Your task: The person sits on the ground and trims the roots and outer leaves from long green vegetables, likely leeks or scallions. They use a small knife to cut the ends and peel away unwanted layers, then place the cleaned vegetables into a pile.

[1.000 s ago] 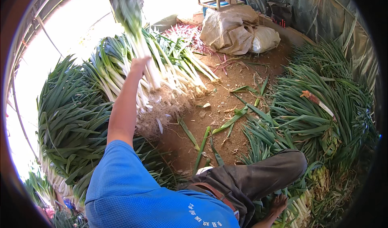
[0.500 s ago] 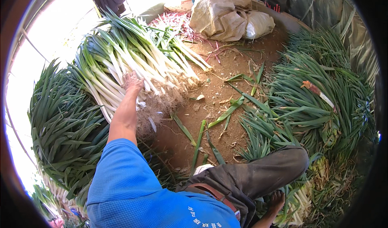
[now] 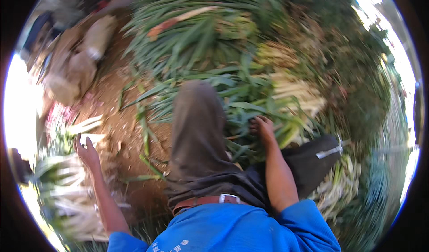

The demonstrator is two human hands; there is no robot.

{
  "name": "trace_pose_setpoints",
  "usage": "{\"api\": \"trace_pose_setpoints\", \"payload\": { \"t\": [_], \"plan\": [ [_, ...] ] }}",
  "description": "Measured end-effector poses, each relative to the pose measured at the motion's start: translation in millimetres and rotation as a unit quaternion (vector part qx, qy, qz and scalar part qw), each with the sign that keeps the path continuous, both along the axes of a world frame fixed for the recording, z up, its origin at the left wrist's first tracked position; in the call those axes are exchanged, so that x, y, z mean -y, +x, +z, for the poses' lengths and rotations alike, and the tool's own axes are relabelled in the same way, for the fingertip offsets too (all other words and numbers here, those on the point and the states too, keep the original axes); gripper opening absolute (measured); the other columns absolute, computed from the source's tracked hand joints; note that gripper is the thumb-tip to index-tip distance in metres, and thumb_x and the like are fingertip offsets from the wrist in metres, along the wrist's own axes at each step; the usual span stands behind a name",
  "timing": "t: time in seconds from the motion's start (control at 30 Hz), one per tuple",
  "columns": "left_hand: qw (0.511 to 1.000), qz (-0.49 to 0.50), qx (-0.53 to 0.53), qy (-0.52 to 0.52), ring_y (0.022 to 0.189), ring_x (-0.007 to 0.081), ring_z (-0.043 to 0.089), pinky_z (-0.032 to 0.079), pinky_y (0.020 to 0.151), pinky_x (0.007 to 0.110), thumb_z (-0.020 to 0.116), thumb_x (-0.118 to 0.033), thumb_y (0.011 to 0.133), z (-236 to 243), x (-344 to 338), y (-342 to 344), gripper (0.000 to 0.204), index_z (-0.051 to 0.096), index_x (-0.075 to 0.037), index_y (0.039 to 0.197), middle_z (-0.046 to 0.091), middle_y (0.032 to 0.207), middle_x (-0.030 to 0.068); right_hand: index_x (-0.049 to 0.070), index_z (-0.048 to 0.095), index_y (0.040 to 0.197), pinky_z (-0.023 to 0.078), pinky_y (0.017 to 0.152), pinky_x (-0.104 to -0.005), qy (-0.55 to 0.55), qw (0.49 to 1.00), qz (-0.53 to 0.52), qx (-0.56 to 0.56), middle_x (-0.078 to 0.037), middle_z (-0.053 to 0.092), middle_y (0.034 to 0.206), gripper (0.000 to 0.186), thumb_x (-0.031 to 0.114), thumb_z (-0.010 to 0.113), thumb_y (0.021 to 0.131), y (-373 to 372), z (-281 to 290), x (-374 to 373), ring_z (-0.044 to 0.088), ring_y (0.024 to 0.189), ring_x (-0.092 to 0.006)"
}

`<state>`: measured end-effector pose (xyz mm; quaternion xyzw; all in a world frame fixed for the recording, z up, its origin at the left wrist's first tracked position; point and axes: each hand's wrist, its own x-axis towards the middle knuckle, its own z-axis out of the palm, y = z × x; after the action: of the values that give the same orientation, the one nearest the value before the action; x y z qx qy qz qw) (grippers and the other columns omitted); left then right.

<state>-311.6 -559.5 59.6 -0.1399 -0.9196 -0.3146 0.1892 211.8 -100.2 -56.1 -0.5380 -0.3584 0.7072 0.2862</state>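
Note:
My left hand [image 3: 87, 153], raised at the left with its fingers apart, is open and holds nothing. Near it lies a row of leeks [image 3: 67, 191] with pale stalks and matted roots, smeared by motion. To the right of my bent knee, my right hand [image 3: 262, 128] is down among green leek leaves [image 3: 243, 107] with its fingers curled in. What they close on, if anything, is hidden. Beyond that hand lies a bundle of leeks with whitish stalks [image 3: 297, 93].
A large heap of green-leaved leeks [image 3: 192, 42] stands ahead, with one reddish-tipped stalk [image 3: 178, 20] on top. Beige sacks [image 3: 71, 69] lie at the far left on brown soil [image 3: 116, 95] strewn with loose leaves. Trimmed stalks [image 3: 337, 191] lie by my right leg.
My view has swung to the right, away from the leek row. My left hand has come off that row and opened. My right arm now shows fully.

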Motion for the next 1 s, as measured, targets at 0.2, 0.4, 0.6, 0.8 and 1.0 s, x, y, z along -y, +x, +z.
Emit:
{"api": "trace_pose_setpoints", "payload": {
  "t": [0.2, 0.4, 0.6, 0.8, 1.0],
  "plan": [
    [0.885, -0.397, 0.175, 0.171, 0.099, 0.0197, 0.07, 0.056, 0.088, 0.033, 0.066, -0.011, 0.098, 100, -345, 187, 0.024, 0.07, 0.002, 0.117, 0.073, 0.113, 0.0137, -0.007, 0.06, 0.129, 0.056, 0.06, -0.0299, 0.036, 0.997, -0.067, -0.008, -0.014, 0.07, 0.1, 0.041, 0.017, 0.064, 0.097, 30, -13, 2, 0.066, 0.073, -0.0179],
    [0.638, -0.742, 0.15, -0.138, 0.105, 0.0378, 0.069, 0.054, 0.094, 0.043, 0.062, -0.023, 0.096, 77, -512, 323, 0.036, 0.068, 0.004, 0.119, 0.072, 0.112, 0.0243, -0.009, 0.058, 0.128, 0.06, 0.066, -0.0329, 0.094, 0.962, -0.253, -0.042, -0.018, 0.071, 0.102, 0.039, 0.013, 0.061, 0.097, 50, 27, -33, 0.07, 0.079, -0.0221],
    [0.592, -0.752, 0.042, -0.287, 0.089, 0.0447, 0.069, 0.056, 0.078, 0.053, 0.058, -0.012, 0.088, 20, -556, 365, 0.013, 0.066, -0.002, 0.092, 0.07, 0.092, 0.024, -0.012, 0.052, 0.129, 0.06, 0.072, -0.0362, 0.02, 0.948, -0.306, -0.084, -0.023, 0.067, 0.11, 0.039, 0.008, 0.06, 0.096, 61, 24, -133, 0.068, 0.083, -0.0277],
    [0.558, -0.783, 0.105, -0.252, 0.091, 0.0435, 0.066, 0.053, 0.08, 0.053, 0.066, -0.017, 0.091, 42, -560, 371, 0.028, 0.062, -0.001, 0.114, 0.065, 0.095, 0.0212, -0.011, 0.058, 0.116, 0.058, 0.072, -0.0435, -0.016, 0.956, -0.206, 0.209, -0.022, 0.068, 0.104, 0.041, 0.018, 0.067, 0.088, 65, -90, -244, 0.068, 0.08, -0.0311],
    [0.548, -0.794, 0.125, -0.232, 0.086, 0.0421, 0.064, 0.053, 0.076, 0.052, 0.069, -0.016, 0.09, 55, -558, 375, 0.028, 0.058, -0.002, 0.111, 0.061, 0.093, 0.0178, -0.019, 0.047, 0.132, 0.056, 0.09, -0.0417, -0.164, 0.838, -0.143, 0.5, -0.027, 0.066, 0.12, 0.08, 0.042, 0.071, 0.086, 4, -102, -301, 0.069, 0.105, -0.0344]
  ]
}}
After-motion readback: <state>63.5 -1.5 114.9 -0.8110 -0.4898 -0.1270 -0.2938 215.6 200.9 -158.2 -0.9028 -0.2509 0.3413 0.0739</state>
